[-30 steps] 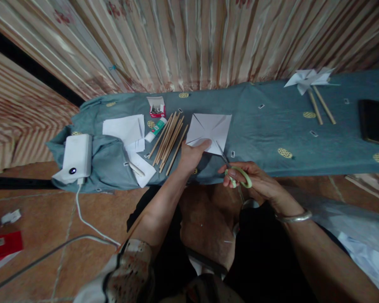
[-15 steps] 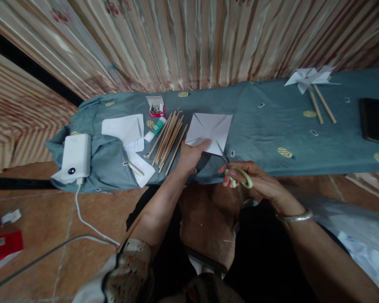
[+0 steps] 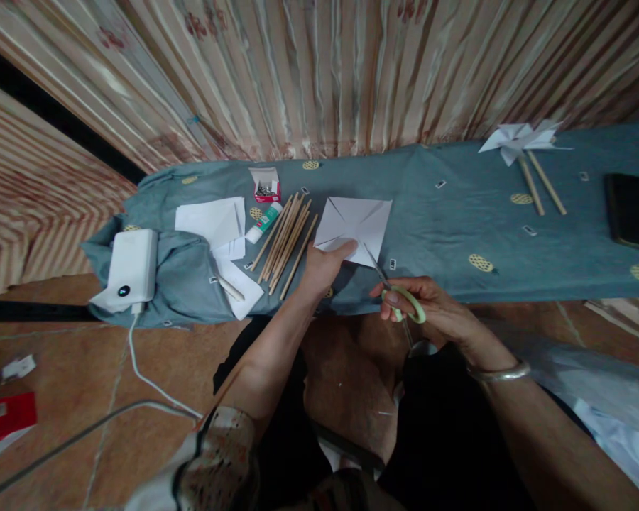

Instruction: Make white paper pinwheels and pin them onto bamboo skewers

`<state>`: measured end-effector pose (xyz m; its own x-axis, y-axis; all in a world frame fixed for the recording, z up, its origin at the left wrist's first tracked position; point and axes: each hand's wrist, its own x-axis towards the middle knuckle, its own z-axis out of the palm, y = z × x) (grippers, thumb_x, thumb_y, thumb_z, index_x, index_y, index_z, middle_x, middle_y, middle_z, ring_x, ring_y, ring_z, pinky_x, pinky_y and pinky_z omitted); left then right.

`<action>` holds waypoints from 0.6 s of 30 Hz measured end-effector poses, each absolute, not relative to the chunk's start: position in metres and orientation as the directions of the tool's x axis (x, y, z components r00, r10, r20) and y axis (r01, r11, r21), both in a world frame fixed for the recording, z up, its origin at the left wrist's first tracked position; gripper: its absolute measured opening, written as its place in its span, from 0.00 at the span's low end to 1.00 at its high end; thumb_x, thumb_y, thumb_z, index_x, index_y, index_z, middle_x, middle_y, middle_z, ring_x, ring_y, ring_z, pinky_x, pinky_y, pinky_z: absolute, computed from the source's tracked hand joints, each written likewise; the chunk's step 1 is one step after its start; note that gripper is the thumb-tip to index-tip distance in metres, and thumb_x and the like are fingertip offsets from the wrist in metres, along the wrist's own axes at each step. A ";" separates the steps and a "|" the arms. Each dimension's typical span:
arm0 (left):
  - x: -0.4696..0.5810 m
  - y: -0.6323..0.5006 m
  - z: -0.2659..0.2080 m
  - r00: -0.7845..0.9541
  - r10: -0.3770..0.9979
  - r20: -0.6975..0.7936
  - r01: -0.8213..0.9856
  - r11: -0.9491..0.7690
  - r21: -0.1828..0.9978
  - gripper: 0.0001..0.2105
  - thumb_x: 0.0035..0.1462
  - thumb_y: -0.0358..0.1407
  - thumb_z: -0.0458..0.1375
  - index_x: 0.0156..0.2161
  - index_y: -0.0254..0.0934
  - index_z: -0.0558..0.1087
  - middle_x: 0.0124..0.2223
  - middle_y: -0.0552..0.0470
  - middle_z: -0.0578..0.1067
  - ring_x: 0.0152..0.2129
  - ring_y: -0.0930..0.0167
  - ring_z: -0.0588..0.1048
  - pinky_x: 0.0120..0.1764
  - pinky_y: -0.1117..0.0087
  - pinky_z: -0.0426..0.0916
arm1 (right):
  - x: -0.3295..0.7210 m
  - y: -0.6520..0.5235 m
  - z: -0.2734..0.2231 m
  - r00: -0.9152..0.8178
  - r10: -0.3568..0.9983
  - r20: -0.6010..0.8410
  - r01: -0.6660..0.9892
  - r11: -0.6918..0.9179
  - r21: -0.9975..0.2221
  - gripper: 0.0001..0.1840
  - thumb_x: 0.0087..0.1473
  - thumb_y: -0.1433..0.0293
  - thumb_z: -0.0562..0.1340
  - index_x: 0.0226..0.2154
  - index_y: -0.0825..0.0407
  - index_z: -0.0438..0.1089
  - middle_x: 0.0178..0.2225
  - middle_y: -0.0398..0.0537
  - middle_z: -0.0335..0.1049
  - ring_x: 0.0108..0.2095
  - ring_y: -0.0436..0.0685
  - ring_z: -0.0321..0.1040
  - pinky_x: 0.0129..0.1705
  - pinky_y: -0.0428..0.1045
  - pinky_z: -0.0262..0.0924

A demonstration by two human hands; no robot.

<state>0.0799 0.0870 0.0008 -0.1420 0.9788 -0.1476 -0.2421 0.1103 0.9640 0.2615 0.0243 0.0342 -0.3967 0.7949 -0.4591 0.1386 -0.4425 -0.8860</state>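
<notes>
My left hand (image 3: 326, 268) pinches the lower left part of a square white sheet of paper (image 3: 356, 218), thumb on top and fingers hidden beneath. Diagonal slits or creases run from the paper's corners toward its middle. My right hand (image 3: 412, 297) grips a pair of scissors (image 3: 416, 306) with pale green handles. The scissor blades lie at the paper's lower right corner and point toward its centre. Left of the paper lie several thin wooden sticks (image 3: 283, 245) in a loose bundle, close to my left hand.
A green-and-white glue tube (image 3: 264, 222), a red box of small metal pins (image 3: 267, 190) and white papers (image 3: 213, 221) lie left. A white power bank (image 3: 133, 266) has a cable. Paper pinwheels (image 3: 517, 138) on sticks and a dark phone (image 3: 633, 211) rest on the right of the cloth (image 3: 431, 241).
The view has shifted slightly, so things sit a little lower. Both hands, the paper and the scissors hold almost the same positions relative to each other.
</notes>
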 end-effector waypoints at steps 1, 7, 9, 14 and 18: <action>0.080 0.087 0.001 -0.142 0.979 -0.143 -0.239 0.106 0.965 0.19 0.39 0.35 0.67 0.42 0.35 0.78 0.40 0.45 0.81 0.41 0.60 0.79 0.47 0.60 0.71 | 0.261 0.025 0.034 -0.395 0.790 -0.468 0.142 -0.451 -0.881 0.28 0.42 0.46 0.70 0.35 0.53 0.76 0.24 0.44 0.72 0.24 0.49 0.66 0.28 0.46 0.63; 0.079 0.085 0.006 -0.135 0.984 -0.115 -0.238 0.080 0.968 0.21 0.40 0.35 0.67 0.44 0.35 0.78 0.40 0.45 0.82 0.43 0.59 0.79 0.49 0.59 0.71 | 0.261 0.025 0.034 -0.375 0.792 -0.482 0.121 -0.473 -0.872 0.28 0.41 0.47 0.71 0.35 0.53 0.76 0.22 0.42 0.71 0.23 0.48 0.66 0.27 0.45 0.64; 0.079 0.085 0.007 -0.138 0.985 -0.104 -0.237 0.069 0.969 0.21 0.40 0.35 0.67 0.44 0.35 0.78 0.41 0.45 0.82 0.44 0.59 0.78 0.50 0.59 0.70 | 0.261 0.025 0.034 -0.380 0.791 -0.479 0.111 -0.476 -0.873 0.27 0.40 0.47 0.72 0.34 0.53 0.76 0.22 0.41 0.70 0.23 0.48 0.66 0.27 0.45 0.64; 0.078 0.086 0.003 -0.128 0.978 -0.164 -0.251 0.128 0.959 0.22 0.39 0.36 0.68 0.44 0.35 0.78 0.43 0.44 0.81 0.43 0.59 0.79 0.48 0.59 0.71 | 0.260 0.028 0.034 -0.381 0.774 -0.506 0.083 -0.516 -0.853 0.27 0.35 0.49 0.74 0.32 0.52 0.76 0.22 0.39 0.69 0.21 0.46 0.66 0.24 0.43 0.63; 0.077 0.085 0.003 -0.126 0.981 -0.149 -0.235 0.116 0.965 0.21 0.40 0.37 0.68 0.43 0.34 0.78 0.40 0.45 0.81 0.42 0.59 0.78 0.47 0.60 0.72 | 0.260 0.030 0.035 -0.380 0.763 -0.523 0.088 -0.533 -0.842 0.27 0.33 0.50 0.75 0.31 0.52 0.76 0.21 0.38 0.70 0.21 0.46 0.66 0.24 0.43 0.63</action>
<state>0.0774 0.0848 0.0032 -0.1259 0.9808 -0.1487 -0.2355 0.1161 0.9649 0.2596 0.0296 0.0350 -0.3803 0.7628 -0.5229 0.0881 -0.5330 -0.8415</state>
